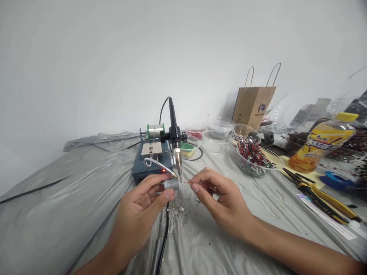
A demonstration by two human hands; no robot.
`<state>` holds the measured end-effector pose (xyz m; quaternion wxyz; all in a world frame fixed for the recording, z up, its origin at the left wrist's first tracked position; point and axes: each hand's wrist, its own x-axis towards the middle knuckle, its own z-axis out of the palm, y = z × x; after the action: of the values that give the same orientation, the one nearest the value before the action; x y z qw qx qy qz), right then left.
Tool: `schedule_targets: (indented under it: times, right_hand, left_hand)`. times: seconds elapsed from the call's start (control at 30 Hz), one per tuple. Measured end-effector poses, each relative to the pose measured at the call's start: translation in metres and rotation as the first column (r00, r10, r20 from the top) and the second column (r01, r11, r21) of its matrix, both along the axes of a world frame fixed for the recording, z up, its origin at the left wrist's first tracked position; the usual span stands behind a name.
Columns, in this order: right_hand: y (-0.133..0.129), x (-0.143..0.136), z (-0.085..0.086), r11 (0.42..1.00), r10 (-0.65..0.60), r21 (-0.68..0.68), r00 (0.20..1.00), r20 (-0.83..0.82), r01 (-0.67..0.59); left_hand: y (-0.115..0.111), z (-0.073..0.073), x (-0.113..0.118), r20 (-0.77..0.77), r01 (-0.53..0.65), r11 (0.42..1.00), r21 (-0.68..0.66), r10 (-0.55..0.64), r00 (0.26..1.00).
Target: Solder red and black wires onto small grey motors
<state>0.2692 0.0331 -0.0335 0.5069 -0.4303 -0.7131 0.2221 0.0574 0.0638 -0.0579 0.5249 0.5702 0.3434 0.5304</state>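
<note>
Between the thumb and fingers of my left hand (146, 204) is a small grey cylindrical motor (171, 185), lying on its side. Its right end sits just below the tip of a soldering iron (177, 160), which is clamped pointing down. A curved metal solder feed tube (160, 165) ends beside that tip. My right hand (220, 194) pinches a thin red wire (187, 183), whose free end points left toward the motor's end. Whether wire, iron tip and motor touch, I cannot tell.
Behind my hands stands a blue soldering station (139, 166) carrying a solder spool (155, 131). Metal scraps (183, 209) litter the grey sheet. Rightward are a bowl of wired parts (254, 156), pliers (321, 196), blue tape (336, 179), a drink bottle (319, 145) and a paper bag (252, 107).
</note>
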Motion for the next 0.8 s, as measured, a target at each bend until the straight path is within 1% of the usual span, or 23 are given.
schedule_targets:
  times: [0.17,0.33,0.57,0.7,0.8]
  right_hand:
    - [0.0001,-0.0001,0.0000,1.000,0.008,-0.009,1.000,-0.001,-0.008]
    - [-0.0003,-0.0004,0.0013,1.000,0.003,-0.010,1.000,0.004,-0.003]
    - [-0.0002,-0.0010,0.0014,1.000,0.005,-0.013,1.000,0.007,-0.005]
    - [-0.0001,-0.0005,0.0016,1.000,0.009,-0.015,1.000,-0.006,-0.009]
    - [-0.0008,0.0001,0.0023,1.000,0.004,-0.015,1.000,0.000,-0.004]
  left_hand:
    - [0.0006,0.0012,0.0015,0.004,-0.006,1.000,-0.016,0.006,1.000]
    - [0.0002,0.0036,0.0007,-0.002,-0.009,1.000,0.000,0.009,1.000]
    - [-0.0046,0.0057,0.0009,-0.003,-0.004,0.997,-0.072,0.004,1.000]
    - [-0.0034,0.0061,0.0025,0.001,-0.037,0.998,-0.056,0.037,0.999]
    - [-0.0030,0.0066,0.0025,-0.007,-0.031,0.999,-0.036,0.031,1.000]
